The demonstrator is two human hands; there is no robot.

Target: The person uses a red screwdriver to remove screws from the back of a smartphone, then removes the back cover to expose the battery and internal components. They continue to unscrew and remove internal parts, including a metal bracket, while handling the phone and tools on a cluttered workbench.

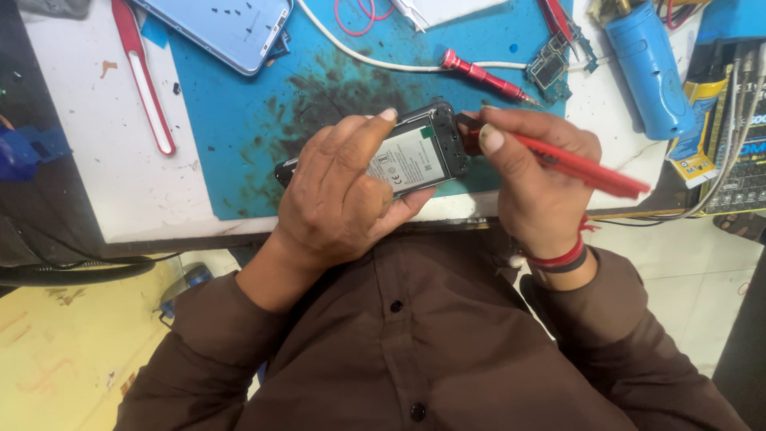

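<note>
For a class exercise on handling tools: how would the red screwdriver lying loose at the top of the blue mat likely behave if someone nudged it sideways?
The red screwdriver looks round-bodied and lies flat on the blue mat, so it would probably roll. It appears rigid and slim, so likely light. The white cable beside it might stop it.

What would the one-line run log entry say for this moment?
left hand: holds opened phone | right hand: red tool at phone's top edge | surface: blue mat

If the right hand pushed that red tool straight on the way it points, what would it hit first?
Probably the opened black phone itself: the right hand aims the slim red tool leftward, its tip already at the phone's top edge, beside the left hand.
</note>
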